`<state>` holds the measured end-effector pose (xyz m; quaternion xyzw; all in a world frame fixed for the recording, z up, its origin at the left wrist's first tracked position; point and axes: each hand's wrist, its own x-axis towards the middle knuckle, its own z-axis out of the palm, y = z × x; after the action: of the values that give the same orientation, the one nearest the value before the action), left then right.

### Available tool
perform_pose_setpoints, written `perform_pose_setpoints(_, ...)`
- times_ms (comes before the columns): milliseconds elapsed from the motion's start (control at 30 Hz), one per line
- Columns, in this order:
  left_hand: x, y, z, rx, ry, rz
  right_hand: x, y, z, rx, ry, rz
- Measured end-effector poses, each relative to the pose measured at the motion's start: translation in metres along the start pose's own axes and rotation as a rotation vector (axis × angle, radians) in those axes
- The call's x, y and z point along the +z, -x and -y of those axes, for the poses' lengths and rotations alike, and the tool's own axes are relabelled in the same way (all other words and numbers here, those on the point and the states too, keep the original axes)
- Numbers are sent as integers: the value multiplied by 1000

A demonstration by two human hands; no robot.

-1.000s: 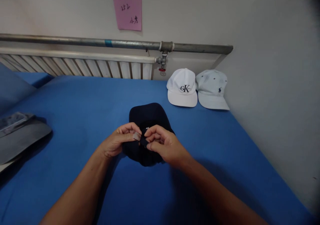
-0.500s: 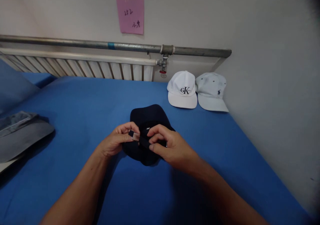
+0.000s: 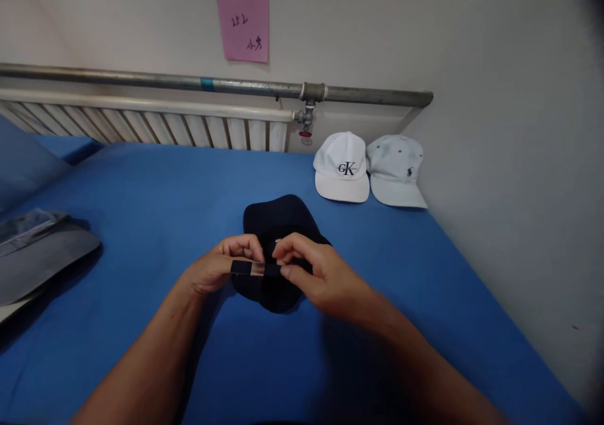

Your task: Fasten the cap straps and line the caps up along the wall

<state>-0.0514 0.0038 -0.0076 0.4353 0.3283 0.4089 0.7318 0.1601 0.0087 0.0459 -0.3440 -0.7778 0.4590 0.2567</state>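
A dark navy cap [image 3: 283,214] lies on the blue bed sheet, its inside partly showing between my hands. Across its near side runs the dark strap [image 3: 241,267], with a shiny metal buckle [image 3: 257,269] on it. My left hand [image 3: 221,262] is closed on the strap at the buckle's left, the thumb partly behind the strap end. From the right, my right hand [image 3: 321,274] pinches the strap between thumb and fingers. The hands hide part of the cap's rim.
A white cap [image 3: 340,186] and a pale grey-blue cap [image 3: 396,189] sit side by side at the back right. Grey caps [image 3: 61,249] lie at the left edge. Behind the bed [image 3: 155,211] are a radiator [image 3: 193,129] and a metal pipe [image 3: 255,89].
The strap end left of the buckle now sticks out longer to the left, and the strap lies more level. My hands have moved only slightly. The whole view has shifted a little.
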Motion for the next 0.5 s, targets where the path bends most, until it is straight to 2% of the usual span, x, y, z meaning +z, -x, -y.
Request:
perform_pose_setpoints(267,0,0,1,-34,-13,24,7,-2,-3,-24,-71,-2)
perform_pose_setpoints(500,-1,-1,2,18,14,4,5,-2,-2,11,-59,-13)
